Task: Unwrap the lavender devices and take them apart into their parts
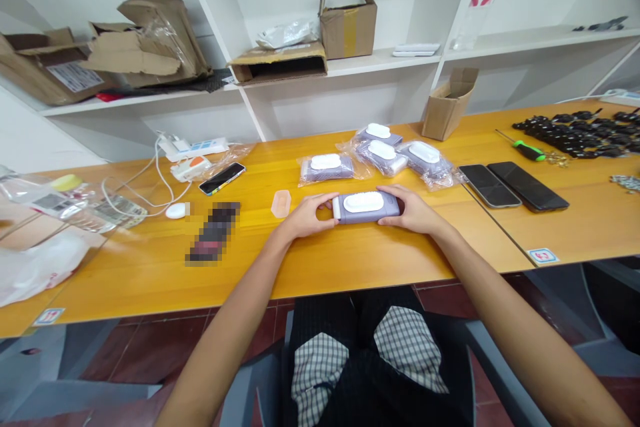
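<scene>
I have both hands on one purple-grey device (365, 215), about midway between the front and back edges of the table (320, 267). The left hand (307, 217) has its grip on the white end, thumb and fingers closed around it; the right hand (411, 212) has its grip closed on the opposite end. I see the device lying long side roughly along the front edge, its white oval pad (363, 201) facing up.

Nearer the back edge, I count four similar devices (325, 172) in clear plastic, white pads uppermost. Just beside my left hand lies a small translucent orange tray (281, 203). To the right of my right hand are two dark phones (527, 185), with a green-handled screwdriver (529, 151) behind them, toward the back edge. A cardboard box (443, 115) stands open at the back edge, behind the wrapped devices.
</scene>
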`<action>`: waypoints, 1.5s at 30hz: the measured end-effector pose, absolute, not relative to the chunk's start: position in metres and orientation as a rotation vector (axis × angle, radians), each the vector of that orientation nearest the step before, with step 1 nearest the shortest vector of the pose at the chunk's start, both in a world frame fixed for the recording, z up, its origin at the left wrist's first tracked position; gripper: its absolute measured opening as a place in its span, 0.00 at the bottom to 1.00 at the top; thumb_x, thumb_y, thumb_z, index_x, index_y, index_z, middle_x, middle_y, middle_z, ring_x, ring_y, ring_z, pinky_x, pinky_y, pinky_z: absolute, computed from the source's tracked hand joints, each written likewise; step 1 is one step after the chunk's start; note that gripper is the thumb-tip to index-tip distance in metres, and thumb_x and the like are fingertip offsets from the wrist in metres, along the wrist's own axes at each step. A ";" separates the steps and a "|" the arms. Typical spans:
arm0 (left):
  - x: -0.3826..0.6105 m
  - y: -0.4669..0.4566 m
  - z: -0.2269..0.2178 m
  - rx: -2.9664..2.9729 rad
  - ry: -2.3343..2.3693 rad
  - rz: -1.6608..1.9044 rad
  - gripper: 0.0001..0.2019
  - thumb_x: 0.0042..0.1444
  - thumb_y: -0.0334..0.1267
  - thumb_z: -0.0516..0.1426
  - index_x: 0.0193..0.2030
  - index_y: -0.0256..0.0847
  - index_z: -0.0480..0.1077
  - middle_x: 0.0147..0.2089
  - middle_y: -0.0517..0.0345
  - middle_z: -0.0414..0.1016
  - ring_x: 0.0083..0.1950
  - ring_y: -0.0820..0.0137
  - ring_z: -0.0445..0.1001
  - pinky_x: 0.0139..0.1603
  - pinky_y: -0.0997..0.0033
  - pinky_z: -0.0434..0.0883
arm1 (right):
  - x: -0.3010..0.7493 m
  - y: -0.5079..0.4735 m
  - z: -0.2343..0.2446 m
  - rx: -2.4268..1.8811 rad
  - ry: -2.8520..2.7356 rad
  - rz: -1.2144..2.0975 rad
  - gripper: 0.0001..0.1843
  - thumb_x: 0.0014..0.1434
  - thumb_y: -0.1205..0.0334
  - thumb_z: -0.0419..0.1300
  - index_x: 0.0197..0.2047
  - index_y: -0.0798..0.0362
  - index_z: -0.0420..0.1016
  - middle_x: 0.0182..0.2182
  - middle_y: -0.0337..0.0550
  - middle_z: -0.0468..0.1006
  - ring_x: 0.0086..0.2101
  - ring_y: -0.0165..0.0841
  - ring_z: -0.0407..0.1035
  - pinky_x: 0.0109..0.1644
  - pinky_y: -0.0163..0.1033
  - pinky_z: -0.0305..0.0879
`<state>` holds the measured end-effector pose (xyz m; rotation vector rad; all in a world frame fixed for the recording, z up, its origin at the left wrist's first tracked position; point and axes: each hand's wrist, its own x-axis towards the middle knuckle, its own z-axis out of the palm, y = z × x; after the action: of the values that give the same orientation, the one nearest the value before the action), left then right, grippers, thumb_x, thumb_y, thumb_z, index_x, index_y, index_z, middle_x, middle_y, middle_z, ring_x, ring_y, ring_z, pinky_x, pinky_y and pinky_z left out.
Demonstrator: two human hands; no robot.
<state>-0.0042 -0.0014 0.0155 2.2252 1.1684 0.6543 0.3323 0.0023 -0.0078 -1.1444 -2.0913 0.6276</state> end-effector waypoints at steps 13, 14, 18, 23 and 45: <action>-0.009 0.007 0.013 2.176 1.003 0.728 0.29 0.59 0.40 0.68 0.68 0.42 0.73 0.68 0.44 0.74 0.63 0.57 0.78 0.65 0.50 0.77 | 0.332 0.001 -0.006 -1.167 -2.081 0.629 0.45 0.50 0.49 0.80 0.69 0.48 0.75 0.64 0.54 0.77 0.64 0.56 0.71 0.71 0.64 0.65; -0.009 0.007 0.013 2.184 1.010 0.724 0.28 0.59 0.39 0.68 0.67 0.42 0.73 0.66 0.45 0.75 0.61 0.58 0.78 0.64 0.50 0.77 | 0.332 0.001 -0.006 -1.167 -2.080 0.632 0.44 0.50 0.50 0.80 0.68 0.47 0.76 0.64 0.54 0.78 0.64 0.56 0.72 0.71 0.64 0.66; -0.009 0.006 0.018 2.210 1.066 0.693 0.28 0.57 0.40 0.69 0.65 0.43 0.74 0.64 0.46 0.77 0.59 0.58 0.79 0.64 0.50 0.77 | 0.332 0.002 -0.006 -1.150 -2.074 0.644 0.45 0.49 0.49 0.80 0.68 0.47 0.76 0.64 0.53 0.78 0.63 0.57 0.72 0.70 0.65 0.66; -0.009 0.005 0.020 2.218 1.119 0.689 0.25 0.56 0.40 0.70 0.61 0.44 0.78 0.63 0.48 0.80 0.64 0.54 0.77 0.69 0.46 0.72 | 0.333 0.003 -0.008 -1.123 -2.060 0.667 0.44 0.49 0.49 0.81 0.68 0.46 0.76 0.63 0.53 0.79 0.62 0.56 0.73 0.70 0.65 0.66; -0.004 0.000 0.019 2.180 1.084 0.735 0.27 0.59 0.40 0.67 0.65 0.45 0.72 0.67 0.49 0.77 0.67 0.56 0.76 0.69 0.49 0.74 | 0.333 0.004 -0.010 -1.122 -2.056 0.649 0.44 0.49 0.49 0.80 0.67 0.46 0.77 0.62 0.53 0.79 0.62 0.56 0.73 0.69 0.66 0.67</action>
<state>-0.0041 -0.0001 0.0188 2.1795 1.0839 0.7352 0.3330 0.0036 -0.0099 -1.1219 -2.0556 0.6487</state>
